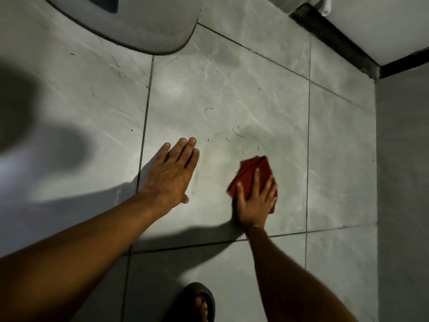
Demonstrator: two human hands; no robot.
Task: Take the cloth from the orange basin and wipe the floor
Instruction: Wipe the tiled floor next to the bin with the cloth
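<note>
A folded red cloth (251,170) lies flat on the grey tiled floor (232,94). My right hand (254,201) presses down on the cloth's near half with fingers spread. My left hand (173,173) rests palm-down on the bare tile to the left of the cloth, fingers together and holding nothing. Several dark hairs lie on the tile just beyond both hands. The orange basin is out of view.
A white rounded fixture base (130,22) stands at the top left. A dark threshold strip (334,40) and white wall run along the top right. A grey wall (404,182) borders the right side. My foot in a dark sandal (197,303) is at the bottom.
</note>
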